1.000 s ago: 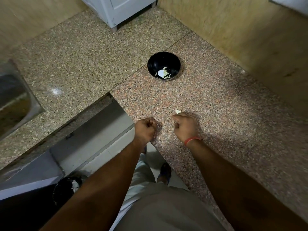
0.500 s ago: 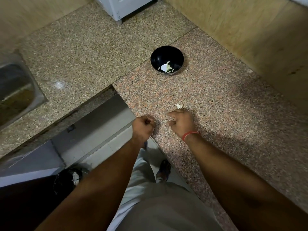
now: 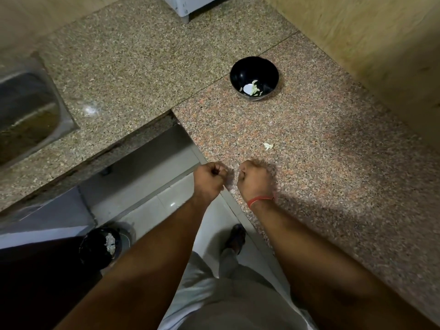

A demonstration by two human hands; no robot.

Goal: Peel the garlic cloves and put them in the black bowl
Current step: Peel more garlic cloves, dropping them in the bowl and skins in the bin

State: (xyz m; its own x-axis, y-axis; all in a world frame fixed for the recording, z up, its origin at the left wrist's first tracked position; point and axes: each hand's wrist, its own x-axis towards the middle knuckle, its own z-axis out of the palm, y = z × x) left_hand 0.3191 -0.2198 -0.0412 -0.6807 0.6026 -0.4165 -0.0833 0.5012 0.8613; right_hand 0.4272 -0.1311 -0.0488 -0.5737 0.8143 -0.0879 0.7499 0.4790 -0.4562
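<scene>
The black bowl (image 3: 250, 67) stands on the reddish granite counter (image 3: 333, 163), far ahead of my hands, with a few pale garlic pieces (image 3: 252, 89) in its bottom. A small scrap of garlic skin (image 3: 268, 146) lies on the counter just beyond my right hand. My left hand (image 3: 210, 177) is a closed fist over the counter's edge, with nothing showing in it. My right hand (image 3: 254, 178), a red thread at its wrist, is curled tight beside it. The clove it pinched a moment ago is hidden inside its fingers. The two fists are a little apart.
A steel sink (image 3: 28, 103) is set into the counter at the left. A white appliance (image 3: 190, 5) stands at the back, and a tan wall (image 3: 369, 44) runs along the right. On the floor below are a dark bin (image 3: 102, 244) and my foot (image 3: 235, 236).
My right hand has drawn back from the skin scrap and closed into a fist, hiding the pale bit at its fingertips. Both fists now sit nearer each other.
</scene>
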